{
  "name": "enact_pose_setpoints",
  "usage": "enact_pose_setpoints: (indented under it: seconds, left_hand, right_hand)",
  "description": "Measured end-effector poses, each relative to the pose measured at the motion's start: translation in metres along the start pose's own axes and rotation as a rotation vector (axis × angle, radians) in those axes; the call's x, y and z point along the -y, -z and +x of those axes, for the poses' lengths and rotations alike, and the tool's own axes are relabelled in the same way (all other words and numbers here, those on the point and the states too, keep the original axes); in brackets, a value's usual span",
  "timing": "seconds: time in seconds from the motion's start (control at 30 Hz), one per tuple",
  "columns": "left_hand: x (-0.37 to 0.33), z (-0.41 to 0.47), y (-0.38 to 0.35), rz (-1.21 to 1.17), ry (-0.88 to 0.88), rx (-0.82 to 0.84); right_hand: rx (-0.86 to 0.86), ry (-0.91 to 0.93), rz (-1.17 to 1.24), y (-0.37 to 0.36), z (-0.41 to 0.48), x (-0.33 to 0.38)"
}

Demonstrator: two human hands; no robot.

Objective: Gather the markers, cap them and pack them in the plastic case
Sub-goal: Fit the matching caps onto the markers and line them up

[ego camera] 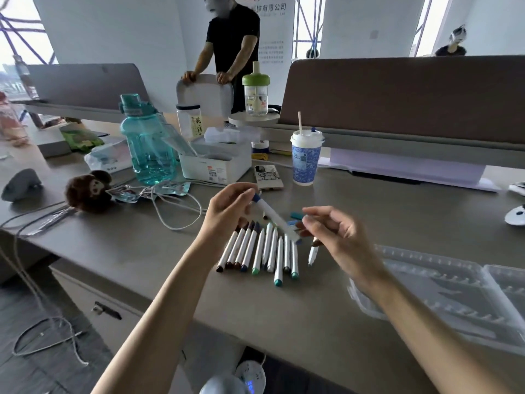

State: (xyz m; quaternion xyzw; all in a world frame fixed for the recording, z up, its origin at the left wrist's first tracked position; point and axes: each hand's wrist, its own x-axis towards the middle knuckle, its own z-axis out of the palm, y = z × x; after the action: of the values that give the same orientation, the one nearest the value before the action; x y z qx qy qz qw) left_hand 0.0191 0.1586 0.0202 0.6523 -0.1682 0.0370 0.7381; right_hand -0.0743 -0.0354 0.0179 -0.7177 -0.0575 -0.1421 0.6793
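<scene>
My left hand (230, 207) pinches the upper end of a white marker with a blue tip (274, 216), held slanting above the table. My right hand (333, 233) hovers at the marker's lower end with fingers loosely curled; whether its fingertips pinch anything is unclear. Below them several white markers (257, 251) lie side by side in a row on the grey table. One more marker (312, 253) lies apart to their right. Loose blue caps (297, 215) sit behind the row. The clear plastic case (443, 288) lies open at the right.
Behind the markers stand a blue paper cup with a straw (306, 159), a phone (268, 177), a white box (211, 163) and a teal water bottle (147, 146). A brown plush toy (88, 191) and white cables (173, 206) lie left. A person stands beyond the desk dividers.
</scene>
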Motion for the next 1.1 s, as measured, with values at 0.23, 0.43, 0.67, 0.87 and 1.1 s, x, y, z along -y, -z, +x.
enact_pose_setpoints:
  seconds: [0.23,0.43,0.67,0.87,1.1]
  left_hand:
    - [0.008,0.017,0.014,0.542,-0.033,-0.049]
    - [0.013,0.02,0.004,0.666,0.032,-0.06]
    - [0.021,0.02,0.0,0.829,0.045,-0.024]
    - [0.032,0.013,0.003,1.019,-0.067,-0.05]
    - [0.042,-0.011,0.013,1.032,-0.329,0.012]
  right_hand:
    - [-0.063,-0.015,-0.018,0.008,0.004,-0.005]
    - [-0.063,-0.033,-0.04,0.01,0.006,-0.006]
    - [-0.068,-0.027,-0.071,0.011,0.006,-0.005]
    - [-0.064,-0.033,-0.119,0.015,0.008,-0.007]
    - [-0.096,-0.03,-0.153,0.018,0.011,-0.012]
